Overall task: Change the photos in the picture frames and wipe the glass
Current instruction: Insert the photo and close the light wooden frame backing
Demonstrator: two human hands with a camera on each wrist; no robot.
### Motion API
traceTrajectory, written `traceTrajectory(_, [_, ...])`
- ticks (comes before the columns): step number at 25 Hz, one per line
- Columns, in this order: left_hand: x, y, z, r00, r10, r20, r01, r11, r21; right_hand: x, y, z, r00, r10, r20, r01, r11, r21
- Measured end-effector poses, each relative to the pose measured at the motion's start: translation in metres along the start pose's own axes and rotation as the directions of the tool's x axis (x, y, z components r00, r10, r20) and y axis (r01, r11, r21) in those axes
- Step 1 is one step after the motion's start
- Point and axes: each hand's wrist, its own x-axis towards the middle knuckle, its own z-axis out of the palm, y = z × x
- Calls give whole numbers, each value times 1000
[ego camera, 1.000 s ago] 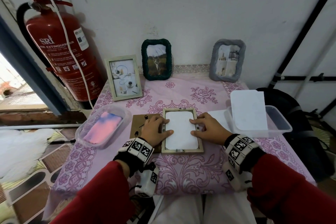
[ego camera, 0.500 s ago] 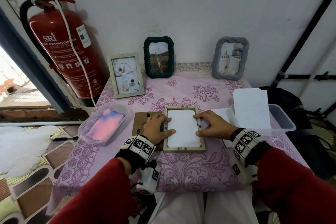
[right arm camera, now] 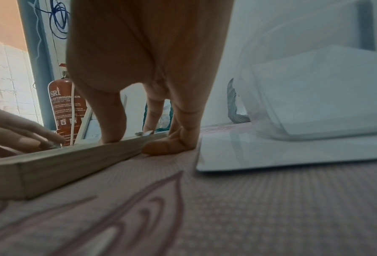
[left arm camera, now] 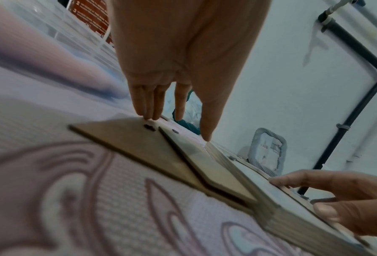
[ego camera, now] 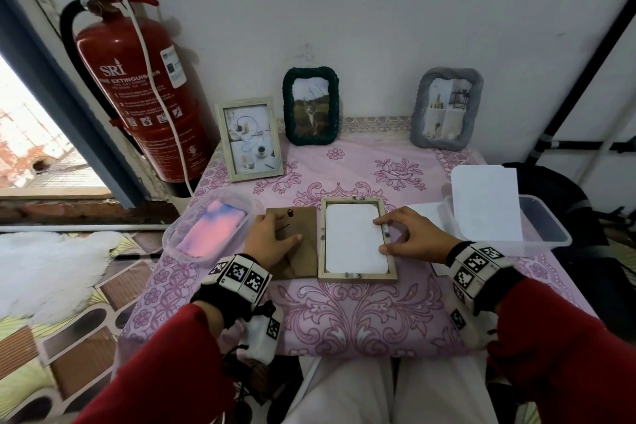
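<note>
A pale wooden picture frame (ego camera: 356, 275) lies face down near the table's front edge, with a white photo back (ego camera: 354, 237) showing inside it. Its brown backing board (ego camera: 303, 265) lies flat just left of it. My left hand (ego camera: 272, 237) rests on that board with straight fingers (left arm camera: 178, 104) touching its far end. My right hand (ego camera: 409, 237) sits on the frame's right rail, index finger and thumb pressed on the rail by a small metal tab. In the right wrist view its other fingers (right arm camera: 172, 145) lie curled on the cloth beside the frame (right arm camera: 73, 161).
Three framed photos stand at the back: pale wood (ego camera: 249, 139), green (ego camera: 311, 105), grey (ego camera: 445, 108). A clear tub (ego camera: 172, 244) with a pink-blue cloth sits left; another tub (ego camera: 543, 227) with a white sheet (ego camera: 485, 203) sits right. A fire extinguisher (ego camera: 137, 86) stands at the far left.
My left hand has moved off the frame's left rail onto the backing board. My right hand has stayed on the right rail.
</note>
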Motion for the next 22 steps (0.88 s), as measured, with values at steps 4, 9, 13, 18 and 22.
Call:
traceTrajectory(4, [-3, -2, -7, 996, -92, 3, 90, 984, 155, 0, 1, 1, 1000, -2, -11, 2, 1000, 0])
traceTrajectory(9, [-4, 3, -7, 995, -101, 15, 98, 986, 138, 0, 3, 3, 1000, 4, -27, -4, 1000, 6])
traceTrajectory(13, [-4, 8, -6, 995, -93, -32, 95, 993, 68, 1, 5, 5, 999, -4, -35, 4, 1000, 9])
traceTrajectory(18, [-3, 13, -11, 987, -66, -149, 73, 997, 41, 2, 9, 7, 999, -2, -39, 3, 1000, 29])
traceTrajectory(22, [-5, 19, -21, 961, -48, -271, 31, 997, -66, 3, 9, 7, 999, 7, -38, -6, 999, 34])
